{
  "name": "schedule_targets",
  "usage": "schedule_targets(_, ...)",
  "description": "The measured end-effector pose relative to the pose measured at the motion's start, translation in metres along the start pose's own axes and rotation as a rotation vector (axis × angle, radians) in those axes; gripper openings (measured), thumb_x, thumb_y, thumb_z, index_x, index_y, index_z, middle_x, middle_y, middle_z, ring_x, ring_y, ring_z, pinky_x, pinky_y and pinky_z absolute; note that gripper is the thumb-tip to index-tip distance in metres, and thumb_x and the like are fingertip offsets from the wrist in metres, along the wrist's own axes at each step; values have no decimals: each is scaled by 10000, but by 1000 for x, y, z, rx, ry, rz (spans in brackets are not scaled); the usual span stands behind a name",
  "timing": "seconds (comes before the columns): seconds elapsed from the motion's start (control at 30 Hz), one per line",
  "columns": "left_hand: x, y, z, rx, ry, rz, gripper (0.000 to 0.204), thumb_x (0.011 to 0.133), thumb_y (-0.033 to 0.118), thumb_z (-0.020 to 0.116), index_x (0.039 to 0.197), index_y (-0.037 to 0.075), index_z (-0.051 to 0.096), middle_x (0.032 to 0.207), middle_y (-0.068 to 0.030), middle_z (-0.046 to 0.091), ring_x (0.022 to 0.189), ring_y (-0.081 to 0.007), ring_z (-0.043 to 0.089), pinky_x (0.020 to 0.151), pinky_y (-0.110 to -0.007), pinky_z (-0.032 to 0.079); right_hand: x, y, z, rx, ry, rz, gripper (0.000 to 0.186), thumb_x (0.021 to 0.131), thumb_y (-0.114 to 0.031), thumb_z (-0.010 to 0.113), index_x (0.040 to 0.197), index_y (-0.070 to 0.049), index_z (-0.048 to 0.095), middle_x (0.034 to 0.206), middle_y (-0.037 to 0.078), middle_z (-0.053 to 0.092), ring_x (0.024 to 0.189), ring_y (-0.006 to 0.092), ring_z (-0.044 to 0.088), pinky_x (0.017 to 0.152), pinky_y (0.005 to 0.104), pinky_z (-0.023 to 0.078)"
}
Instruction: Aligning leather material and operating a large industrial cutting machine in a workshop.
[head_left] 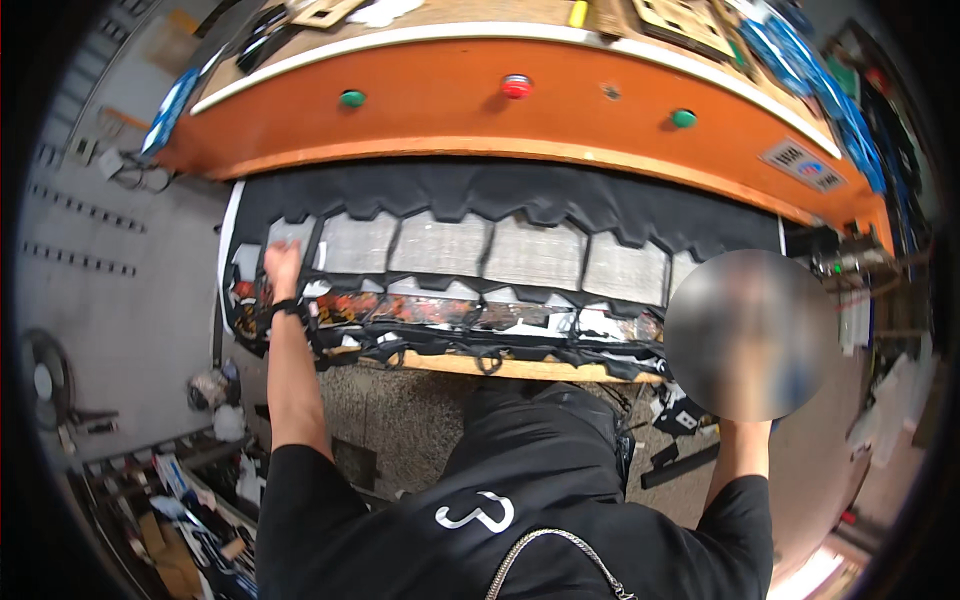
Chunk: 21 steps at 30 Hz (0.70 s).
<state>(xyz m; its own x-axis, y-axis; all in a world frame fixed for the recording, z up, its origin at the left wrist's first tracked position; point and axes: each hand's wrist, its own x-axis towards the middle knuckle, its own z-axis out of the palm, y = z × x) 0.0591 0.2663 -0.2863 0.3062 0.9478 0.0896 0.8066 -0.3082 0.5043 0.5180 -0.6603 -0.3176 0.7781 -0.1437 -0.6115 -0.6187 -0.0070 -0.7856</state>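
Observation:
Across the wooden ledge in front of me lies a long strip of black fabric [490, 190] with a jagged cut edge. Pale grey rectangular panels [535, 250] sit side by side along it. My left hand [283, 262] is at the strip's left end, against the leftmost grey panel, its fingers curled together; what they grip is hidden. Nearer to me runs a row of dark, red-patterned pieces [430, 308] with white scraps among them. My right arm [742, 450] reaches to the strip's right end, where a blurred disc hides the hand and whatever it touches.
Behind the fabric stands an orange machine front [430, 100] with a red button [516, 87] and two green buttons [352, 99]. A wooden edge [520, 367] borders the near side. At left is a fan [48, 380]; scraps fill a rack [190, 520] at lower left.

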Motion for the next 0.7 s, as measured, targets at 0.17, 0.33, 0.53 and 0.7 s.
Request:
schedule_targets(0.17, 0, 21, 2, 14, -199, -48, 474, 890, 400, 716, 1073, -36, 747, 1034, -294, 735, 1055, -406, 718, 901, -474, 525, 26, -2, 4, 83, 27, 69, 395, 989, -505, 666, 739, -207, 595, 605, -45, 538, 547, 145, 515, 509, 277, 397)
schedule_targets(0.33, -1, 29, 13, 61, -254, -55, 510, 935, 407, 663, 1085, -75, 737, 1151, -328, 697, 1186, -435, 662, 984, -482, 500, 38, 10, 9, 280, -2, -74, 286, 1009, -353, 688, 997, -67, 677, 839, 64, 721, 690, 177, 654, 646, 280, 553)
schedule_targets(0.53, 14, 42, 38, -212, -207, -113, 553, 982, 427, 638, 1102, -108, 714, 1166, -333, 694, 1229, -436, 637, 1044, -476, 474, 31, 19, -8, 126, -145, -70, 363, 1018, -375, 671, 1190, -55, 652, 1083, 80, 751, 685, 150, 627, 615, 252, 516)
schedule_targets(0.7, 20, 71, 44, -676, -289, -408, 413, 985, 299, 701, 1113, -93, 665, 882, -190, 713, 630, -305, 735, 523, -408, 542, 40, 30, -4, 218, -19, -39, 451, 1020, -333, 678, 1305, 4, 583, 1213, 131, 712, 872, 215, 673, 773, 290, 574)
